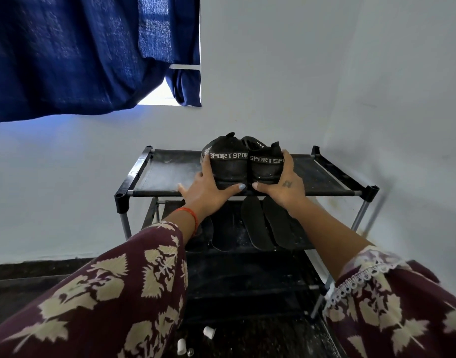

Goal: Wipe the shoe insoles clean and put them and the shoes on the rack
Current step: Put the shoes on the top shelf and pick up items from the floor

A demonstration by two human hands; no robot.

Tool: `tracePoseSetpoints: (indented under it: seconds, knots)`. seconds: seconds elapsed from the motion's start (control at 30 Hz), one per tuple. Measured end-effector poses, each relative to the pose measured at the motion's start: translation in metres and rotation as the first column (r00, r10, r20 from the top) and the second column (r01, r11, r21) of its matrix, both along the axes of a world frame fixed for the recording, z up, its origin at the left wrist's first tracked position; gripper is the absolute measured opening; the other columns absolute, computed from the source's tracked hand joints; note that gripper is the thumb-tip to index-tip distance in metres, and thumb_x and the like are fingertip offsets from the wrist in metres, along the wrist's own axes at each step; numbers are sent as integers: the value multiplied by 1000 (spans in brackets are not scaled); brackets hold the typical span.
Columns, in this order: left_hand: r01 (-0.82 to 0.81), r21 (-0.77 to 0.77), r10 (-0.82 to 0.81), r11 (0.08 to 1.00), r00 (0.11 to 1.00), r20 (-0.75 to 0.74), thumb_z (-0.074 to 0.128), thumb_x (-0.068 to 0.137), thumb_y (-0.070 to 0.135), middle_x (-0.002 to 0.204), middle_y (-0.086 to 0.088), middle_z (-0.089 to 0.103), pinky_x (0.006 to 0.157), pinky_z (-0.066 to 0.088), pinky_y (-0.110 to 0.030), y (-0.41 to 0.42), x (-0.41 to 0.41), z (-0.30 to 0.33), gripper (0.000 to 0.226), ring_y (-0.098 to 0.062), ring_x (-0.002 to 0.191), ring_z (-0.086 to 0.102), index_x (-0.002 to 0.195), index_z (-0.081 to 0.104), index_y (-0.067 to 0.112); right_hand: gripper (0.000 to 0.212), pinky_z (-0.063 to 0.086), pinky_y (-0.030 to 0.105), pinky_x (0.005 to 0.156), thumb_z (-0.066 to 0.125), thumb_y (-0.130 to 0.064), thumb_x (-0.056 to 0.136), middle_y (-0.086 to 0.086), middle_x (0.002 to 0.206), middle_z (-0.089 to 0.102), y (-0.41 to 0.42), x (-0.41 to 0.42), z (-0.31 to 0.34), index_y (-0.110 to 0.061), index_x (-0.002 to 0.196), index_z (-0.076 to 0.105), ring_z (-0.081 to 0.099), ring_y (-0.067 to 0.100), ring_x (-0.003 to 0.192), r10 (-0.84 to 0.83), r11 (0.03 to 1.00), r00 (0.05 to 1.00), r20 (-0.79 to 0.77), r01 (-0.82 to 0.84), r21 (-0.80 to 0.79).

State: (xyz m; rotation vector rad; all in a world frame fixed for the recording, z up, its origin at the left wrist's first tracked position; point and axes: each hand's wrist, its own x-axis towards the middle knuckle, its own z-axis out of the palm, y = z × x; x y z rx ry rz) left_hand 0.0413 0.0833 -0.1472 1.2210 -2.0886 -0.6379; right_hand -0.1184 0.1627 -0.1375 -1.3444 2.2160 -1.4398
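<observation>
Two small white caps (209, 332) lie on the dark floor nearest the camera, w/ a third bit just beside them. Above, 2 patterned sleeves reach fwd. Black insoles (256, 223) lie side by side on the rack's 2nd shelf. Left hand (205, 193) & right hand (286, 183) grip a pair of black shoes (243, 164), fingers curled round the outer sides, thumbs at the heels; shoes sit on the rack (167, 171) top shelf, near its front edge. Behind: white wall, blue curtain (66, 60).
</observation>
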Motion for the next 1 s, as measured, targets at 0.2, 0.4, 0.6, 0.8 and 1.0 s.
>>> tracePoseSetpoints:
  seconds: [0.2,0.4,0.6,0.8,1.0]
  knots:
    - [-31,-185,-2,982,985,-174,62,77,60,154,-6,26,113,25,-52,51,42,-29,95,-24,140,25,150,11,26,88,35,38,107,69,-43,79,7,146,37,36,36,-33,-25,146,14,37,23,133,-92,986,994,52,98,-132]
    - [-31,-65,29,997,999,-43,58,78,63,153,-6,28,113,28,-46,82,95,-111,93,-23,140,28,150,14,25,79,38,42,107,62,-45,83,5,146,36,81,80,-111,-24,146,20,38,20,132,-27,1000,982,186,29,-10]
    - [-118,147,107,982,991,82,60,77,62,153,-7,29,109,34,-46,84,119,-211,94,-25,138,31,150,16,23,77,38,41,106,62,-44,83,5,146,37,92,101,-220,-23,146,22,39,20,131,-47,974,967,250,-11,225]
    - [-167,329,107,929,975,193,60,76,63,152,-9,29,107,36,-47,75,125,-309,96,-27,136,33,150,14,23,77,37,41,107,62,-44,84,6,148,34,75,107,-313,-23,145,21,39,21,132,-33,912,965,259,-77,404]
    - [-198,485,105,852,971,213,61,77,62,154,-8,24,109,32,-46,63,123,-388,96,-28,140,26,151,11,25,80,37,39,106,62,-48,82,7,148,34,40,107,-395,-21,145,21,38,23,132,50,820,975,215,-163,548]
